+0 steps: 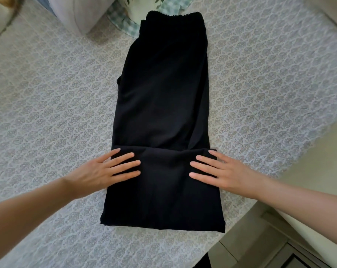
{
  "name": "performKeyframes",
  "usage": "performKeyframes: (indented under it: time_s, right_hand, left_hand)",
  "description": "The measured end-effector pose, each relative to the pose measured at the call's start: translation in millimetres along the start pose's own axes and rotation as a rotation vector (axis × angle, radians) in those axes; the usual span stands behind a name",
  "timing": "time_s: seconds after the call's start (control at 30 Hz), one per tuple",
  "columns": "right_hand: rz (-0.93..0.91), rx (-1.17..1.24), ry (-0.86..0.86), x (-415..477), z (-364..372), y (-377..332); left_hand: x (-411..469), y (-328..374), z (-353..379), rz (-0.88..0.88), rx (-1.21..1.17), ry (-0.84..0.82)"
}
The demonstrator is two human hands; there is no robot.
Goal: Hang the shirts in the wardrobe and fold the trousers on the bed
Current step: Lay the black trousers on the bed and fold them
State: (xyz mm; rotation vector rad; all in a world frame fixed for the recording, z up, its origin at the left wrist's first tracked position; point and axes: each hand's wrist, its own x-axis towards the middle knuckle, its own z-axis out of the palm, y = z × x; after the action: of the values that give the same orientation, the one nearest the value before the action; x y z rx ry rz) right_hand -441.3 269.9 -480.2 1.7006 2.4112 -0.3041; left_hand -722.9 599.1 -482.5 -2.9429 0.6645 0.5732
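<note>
Black trousers (161, 97) are lying lengthwise on the patterned bed (47, 105), their near end folded over; the left hand (98, 173) and right hand (225, 173) are pressing flat on that fold, fingers (125, 163) spread.

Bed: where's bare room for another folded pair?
Bare bedspread left of the black trousers below the pillows, and right of them to the bed's edge. Crowded: pillows by the waistband, left hand and right hand on the fold.

Trousers (163, 113) plain black, dead ctr. Bed (47, 93) pale grey-white w/ a repeating grey floral-medallion pattern all over. At 12 o'clock, cushion (123, 22) w/ green-white gingham edge & green leaf print. At 11, pillow (72, 14) pale lilac-white. Floor (250, 238) at 5, beige.
</note>
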Motion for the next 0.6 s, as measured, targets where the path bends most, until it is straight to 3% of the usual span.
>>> performKeyframes:
  time_s: [0.13,0.3,0.47,0.6]
  right_hand:
    - [-0.131,-0.005,0.019,18.2,5.1,18.2]
    - [-0.193,0.063,-0.082,26.1,1.7,39.1]
    - [-0.152,0.08,-0.114,30.5,-3.5,30.3]
    - [-0.1,0.327,-0.143,24.9,-10.7,30.1]
  left_hand:
    - [11.5,-8.3,7.7,0.079,0.015,0.071]
    - [16.0,-17.7,8.7,0.067,-0.027,0.065]
    - [17.5,-12.7,3.1,0.011,-0.102,0.046]
    - [17.2,-14.3,-8.2,-0.001,-0.187,0.029]
